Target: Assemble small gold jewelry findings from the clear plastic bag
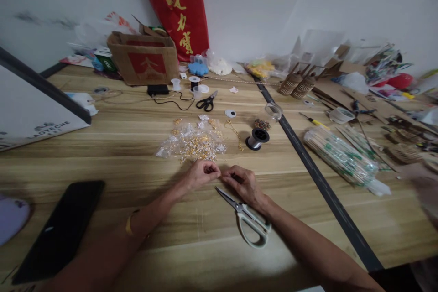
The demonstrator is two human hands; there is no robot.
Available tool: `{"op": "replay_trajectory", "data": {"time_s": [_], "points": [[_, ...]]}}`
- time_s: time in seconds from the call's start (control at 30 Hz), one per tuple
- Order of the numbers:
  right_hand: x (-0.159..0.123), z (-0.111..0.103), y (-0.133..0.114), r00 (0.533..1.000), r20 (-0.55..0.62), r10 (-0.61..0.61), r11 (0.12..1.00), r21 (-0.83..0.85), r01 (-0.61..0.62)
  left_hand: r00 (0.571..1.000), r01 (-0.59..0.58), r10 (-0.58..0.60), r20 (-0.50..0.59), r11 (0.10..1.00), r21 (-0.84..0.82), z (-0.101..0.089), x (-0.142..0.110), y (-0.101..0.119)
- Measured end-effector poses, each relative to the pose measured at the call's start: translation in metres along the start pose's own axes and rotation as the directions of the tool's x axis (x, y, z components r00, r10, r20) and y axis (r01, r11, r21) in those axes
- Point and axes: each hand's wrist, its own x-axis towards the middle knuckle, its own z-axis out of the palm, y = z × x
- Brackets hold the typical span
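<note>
We see left hand (204, 174) and right hand (243, 183) pinched nearly tip-to-tip mid-frame, contents too tiny to tell, gold-and-silver pieces (201, 147) just above; we'd best keep both steady, clear of the white-handled scissors (241, 210).

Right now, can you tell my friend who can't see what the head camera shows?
A person's left hand and right hand nearly meet over a wooden table. Past them lies a pile of small gold and silver pieces, with a spool to its right. Pale-handled scissors lie near the right hand.
</note>
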Motion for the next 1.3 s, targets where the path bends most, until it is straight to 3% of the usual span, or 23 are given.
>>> {"op": "replay_trajectory", "data": {"time_s": [0.3, 0.77, 1.03, 1.3], "points": [[-0.002, 0.0, -0.002, 1.0, -0.023, 0.008, 1.0, 0.01, -0.007, 1.0, 0.006, -0.006, 0.011, 1.0, 0.006, 0.0, 0.0, 0.002], [-0.002, -0.002, -0.003, 0.971, -0.003, -0.238, 0.95, -0.209, 0.233, 0.999, 0.035, -0.035, -0.038, 0.999, -0.016, 0.002, 0.0, 0.004], [-0.004, 0.0, -0.001, 0.969, 0.0, -0.249, 0.924, -0.299, 0.237, 0.996, 0.042, -0.044, -0.079, 0.999, -0.03, 0.007, -0.002, 0.01], [-0.005, 0.0, 0.0, 0.971, 0.002, -0.24, 0.923, -0.309, 0.229, 0.994, 0.008, -0.001, -0.112, 0.998, 0.06, 0.011, -0.004, 0.012]]}}
